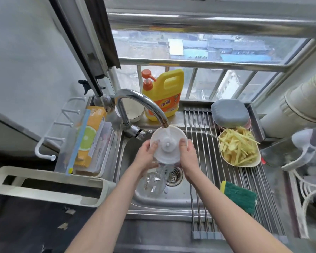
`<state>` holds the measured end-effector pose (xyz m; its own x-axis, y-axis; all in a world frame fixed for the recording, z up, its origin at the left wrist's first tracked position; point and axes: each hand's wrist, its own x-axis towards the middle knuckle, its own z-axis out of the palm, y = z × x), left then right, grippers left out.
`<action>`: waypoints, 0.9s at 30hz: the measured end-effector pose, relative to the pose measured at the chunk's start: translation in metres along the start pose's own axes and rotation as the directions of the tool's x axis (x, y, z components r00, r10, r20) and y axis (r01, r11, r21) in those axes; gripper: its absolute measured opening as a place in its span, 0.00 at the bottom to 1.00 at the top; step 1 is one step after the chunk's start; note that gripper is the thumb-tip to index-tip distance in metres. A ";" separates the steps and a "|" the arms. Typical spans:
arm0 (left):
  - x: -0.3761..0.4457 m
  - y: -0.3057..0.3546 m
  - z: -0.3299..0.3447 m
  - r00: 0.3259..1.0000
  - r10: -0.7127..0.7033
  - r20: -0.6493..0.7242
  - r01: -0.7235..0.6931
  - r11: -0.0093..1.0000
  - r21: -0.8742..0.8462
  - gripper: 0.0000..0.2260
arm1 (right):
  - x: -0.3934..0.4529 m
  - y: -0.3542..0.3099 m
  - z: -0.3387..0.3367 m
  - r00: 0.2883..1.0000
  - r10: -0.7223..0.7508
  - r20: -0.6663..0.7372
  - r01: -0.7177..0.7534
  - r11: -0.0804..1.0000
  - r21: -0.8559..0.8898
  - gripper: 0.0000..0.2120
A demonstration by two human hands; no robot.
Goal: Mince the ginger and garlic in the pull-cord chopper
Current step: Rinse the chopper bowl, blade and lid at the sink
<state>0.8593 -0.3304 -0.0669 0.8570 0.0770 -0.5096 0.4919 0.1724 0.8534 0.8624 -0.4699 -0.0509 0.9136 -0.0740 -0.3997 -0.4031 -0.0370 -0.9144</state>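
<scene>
Both hands hold the white round chopper lid (167,145) under the running faucet (144,105), its underside with the central hub facing me. My left hand (148,156) grips its left edge and my right hand (187,156) grips its right edge. Water pours off the lid into the steel sink (153,199). The clear chopper bowl (154,181) lies in the basin beside the drain (173,177). Sliced ginger strips fill a cream dish (238,148) on the roll-up drying rack (204,161) at the right. I see no garlic.
A yellow detergent jug (164,95) and a white bowl (133,110) stand behind the faucet. Grey lidded containers (230,114) sit behind the ginger. A green scouring sponge (239,196) lies on the rack. Boxes in a clear bin (88,141) stand left of the sink.
</scene>
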 end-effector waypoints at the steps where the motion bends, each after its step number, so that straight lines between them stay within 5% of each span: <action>1: -0.003 -0.005 0.002 0.990 -0.141 0.025 0.142 0.985 -0.100 0.11 | 0.001 0.000 0.002 1.000 -0.021 -0.013 0.021 0.999 -0.042 0.13; 3: -0.008 -0.011 0.007 0.946 -0.316 0.078 0.323 0.890 -0.321 0.16 | -0.004 -0.001 0.003 0.996 -0.088 0.022 0.091 0.978 -0.188 0.13; 5: -0.010 -0.010 0.011 0.941 -0.328 0.086 0.330 0.824 -0.460 0.17 | -0.009 -0.001 -0.001 0.988 -0.111 0.107 0.141 0.932 -0.333 0.07; 7: -0.013 -0.006 0.011 0.959 -0.273 0.074 0.276 0.852 -0.445 0.12 | -0.010 -0.001 -0.009 0.976 -0.093 0.198 0.158 0.925 -0.345 0.21; 8: -0.014 -0.003 0.009 0.971 -0.233 0.061 0.238 0.896 -0.375 0.09 | -0.011 -0.002 -0.013 0.971 -0.057 0.232 0.116 0.961 -0.251 0.28; 10: -0.013 0.003 0.004 0.988 -0.156 0.015 0.157 0.977 -0.145 0.08 | -0.007 -0.007 -0.014 0.978 0.048 0.202 -0.027 0.994 -0.109 0.26; 12: -0.010 0.011 -0.003 0.999 -0.034 -0.003 0.034 0.993 0.111 0.08 | 0.001 -0.014 -0.010 0.993 0.088 0.081 -0.068 0.972 -0.223 0.18; 15: -0.007 0.015 -0.011 0.983 0.110 0.148 -0.157 0.919 0.362 0.09 | 0.011 -0.021 0.000 1.000 0.006 0.018 0.002 0.918 -0.397 0.18; 18: -0.007 0.008 -0.016 0.991 0.132 0.019 -0.133 0.985 0.111 0.16 | 0.014 -0.022 0.011 0.999 -0.029 0.014 0.032 0.847 -0.531 0.11; 21: -0.016 0.002 -0.004 0.986 -0.106 -0.130 0.054 0.933 -0.357 0.07 | 0.011 -0.023 0.030 0.984 -0.057 -0.171 -0.017 0.915 -0.403 0.13; 24: -0.016 0.005 0.006 0.957 -0.291 -0.021 0.248 0.851 -0.462 0.16 | 0.003 -0.029 0.045 0.939 0.041 -0.341 -0.114 0.974 -0.197 0.15; 27: -0.007 0.017 -0.004 0.973 -0.165 -0.162 0.097 0.927 -0.362 0.13 | -0.007 -0.021 0.051 0.959 0.012 -0.282 -0.050 0.991 -0.127 0.06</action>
<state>0.8611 -0.3242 -0.0491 0.7275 0.2060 -0.6545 0.4838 0.5224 0.7022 0.8675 -0.4174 -0.0320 0.8566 -0.3522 -0.3770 -0.4518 -0.1594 -0.8777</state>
